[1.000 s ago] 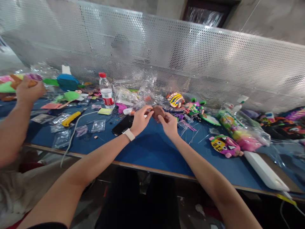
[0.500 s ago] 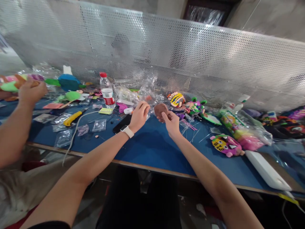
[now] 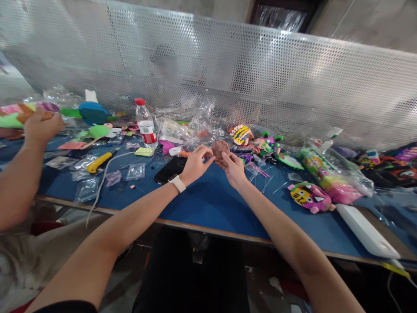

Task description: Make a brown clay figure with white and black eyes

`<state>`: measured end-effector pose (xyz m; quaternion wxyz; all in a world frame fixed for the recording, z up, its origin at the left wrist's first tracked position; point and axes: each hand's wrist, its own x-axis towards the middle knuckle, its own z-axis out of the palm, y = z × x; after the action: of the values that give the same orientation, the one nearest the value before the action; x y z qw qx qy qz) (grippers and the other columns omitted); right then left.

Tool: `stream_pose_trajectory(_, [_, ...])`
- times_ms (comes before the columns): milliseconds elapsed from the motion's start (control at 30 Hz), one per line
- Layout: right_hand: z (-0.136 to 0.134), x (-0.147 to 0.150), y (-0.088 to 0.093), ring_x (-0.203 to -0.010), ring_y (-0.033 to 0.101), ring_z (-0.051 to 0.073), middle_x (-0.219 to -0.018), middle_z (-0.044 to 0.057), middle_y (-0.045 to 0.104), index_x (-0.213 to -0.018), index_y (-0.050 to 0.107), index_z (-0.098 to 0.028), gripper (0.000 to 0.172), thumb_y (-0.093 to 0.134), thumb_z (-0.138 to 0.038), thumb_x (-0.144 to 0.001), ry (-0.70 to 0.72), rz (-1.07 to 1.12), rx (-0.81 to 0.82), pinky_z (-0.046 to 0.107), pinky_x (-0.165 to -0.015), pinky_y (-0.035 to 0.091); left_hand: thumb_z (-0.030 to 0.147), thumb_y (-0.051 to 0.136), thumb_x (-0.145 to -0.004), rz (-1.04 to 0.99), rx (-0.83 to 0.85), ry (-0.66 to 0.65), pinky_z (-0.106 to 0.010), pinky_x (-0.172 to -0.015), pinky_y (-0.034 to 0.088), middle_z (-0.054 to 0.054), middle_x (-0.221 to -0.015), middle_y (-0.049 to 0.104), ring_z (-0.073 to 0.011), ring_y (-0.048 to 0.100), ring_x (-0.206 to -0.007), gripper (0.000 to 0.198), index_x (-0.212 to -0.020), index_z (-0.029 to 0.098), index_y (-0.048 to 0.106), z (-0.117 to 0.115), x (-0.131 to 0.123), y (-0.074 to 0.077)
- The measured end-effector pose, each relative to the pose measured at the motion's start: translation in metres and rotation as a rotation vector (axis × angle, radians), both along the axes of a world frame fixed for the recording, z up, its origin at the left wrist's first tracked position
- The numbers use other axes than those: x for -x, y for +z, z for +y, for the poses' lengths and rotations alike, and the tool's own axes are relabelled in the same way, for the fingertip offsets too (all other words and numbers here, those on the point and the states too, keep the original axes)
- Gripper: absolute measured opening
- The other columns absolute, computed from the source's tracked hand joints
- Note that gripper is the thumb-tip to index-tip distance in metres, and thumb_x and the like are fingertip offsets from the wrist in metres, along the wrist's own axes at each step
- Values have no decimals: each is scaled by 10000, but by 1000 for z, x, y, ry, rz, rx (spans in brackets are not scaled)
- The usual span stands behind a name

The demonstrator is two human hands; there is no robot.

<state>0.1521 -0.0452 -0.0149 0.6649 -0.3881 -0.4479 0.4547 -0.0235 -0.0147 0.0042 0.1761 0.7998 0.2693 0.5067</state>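
From where I stand, the person's right hand [image 3: 235,169] has thumb and fingers clamped on a brown disc [image 3: 220,147], held up over the blue table [image 3: 208,202]. The left hand [image 3: 195,163] is right beside the disc's left edge, fingers bent toward the thumb, though I can't tell whether they meet or grip anything. A black phone [image 3: 167,171] lies just left of that hand, and a red-capped bottle [image 3: 145,124] stands farther back, near crumpled clear plastic [image 3: 198,124]
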Motion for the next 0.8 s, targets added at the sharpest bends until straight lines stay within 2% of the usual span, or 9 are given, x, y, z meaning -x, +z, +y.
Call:
stream_pose_trajectory(133, [-2, 3, 1, -847, 796, 228, -882, 9, 781, -820, 564, -255, 471, 870, -606, -752, 31, -38, -38, 449, -899, 670, 458, 710, -940, -269, 368, -104, -349, -796, 566, -48, -941, 679, -181, 667, -803, 303, -1037, 201, 582, -1, -8, -3])
stream_pose_trajectory(200, [-2, 3, 0, -863, 792, 235, -892, 13, 784, -857, 596, -254, 459, 886, -590, -737, 27, -51, -48, 455, -896, 666, 505, 702, -934, -316, 473, -183, -353, -766, 571, -52, -901, 693, -176, 669, -761, 337, -1006, 187, 615, 1, -11, -4])
stream_pose_trajectory(300, [-1, 3, -1, -853, 772, 229, -860, 8, 771, -886, 638, -249, 453, 905, -566, -706, -23, -78, -64, 436, -876, 657, 518, 734, -900, -350, 514, -226, -355, -755, 571, -41, -851, 698, -173, 668, -738, 358, -984, 178, 662, 4, -12, -6])
stream_pose_trajectory(467, [-1, 2, -1, -752, 722, 185, -804, 4, 751, -865, 672, -223, 427, 900, -549, -713, -79, -151, -78, 364, -797, 626, 497, 798, -847, -379, 538, -221, -362, -768, 559, -46, -824, 717, -187, 680, -761, 355, -954, 171, 704, 8, -10, -9])
stream_pose_trajectory(600, [-3, 4, 0, -722, 712, 181, -791, 7, 755, -869, 676, -222, 425, 905, -546, -716, -114, -153, -83, 351, -763, 614, 449, 866, -765, -467, 639, -229, -359, -764, 550, -48, -791, 734, -179, 680, -741, 346, -906, 159, 741, 10, -12, -10])
stream_pose_trajectory(800, [-2, 4, -1, -723, 694, 165, -785, -3, 739, -853, 698, -217, 422, 932, -526, -684, -68, -27, -61, 325, -747, 595, 416, 903, -703, -543, 791, -323, -341, -749, 549, -40, -813, 743, -165, 677, -746, 358, -914, 160, 767, 9, -14, -7])
